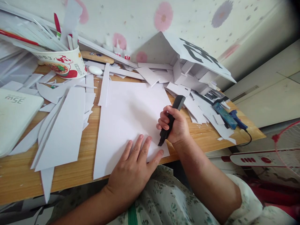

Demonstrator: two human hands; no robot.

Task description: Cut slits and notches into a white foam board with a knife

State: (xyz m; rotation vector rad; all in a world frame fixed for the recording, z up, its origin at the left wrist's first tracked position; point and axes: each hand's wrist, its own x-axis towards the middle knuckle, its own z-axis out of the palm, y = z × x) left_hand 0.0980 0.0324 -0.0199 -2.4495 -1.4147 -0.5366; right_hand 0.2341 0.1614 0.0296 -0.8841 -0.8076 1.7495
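A large white board [126, 106] lies flat on the wooden table [67, 175]. My left hand [133, 165] rests palm down on its lower part, fingers spread, with nothing held. My right hand [174, 125] is wrapped round a black marker-shaped tool [177, 103], held tilted over the board's lower right part. The tool's narrow end points down, near my left thumb; whether it touches the board I cannot tell.
Cut white pieces [64, 134] pile up at the left, beside a paper bowl [67, 64] of strips and tools. A white box-like structure [199, 59] stands behind. A phone [225, 115] and blue glue gun [237, 118] lie at the right, among scraps.
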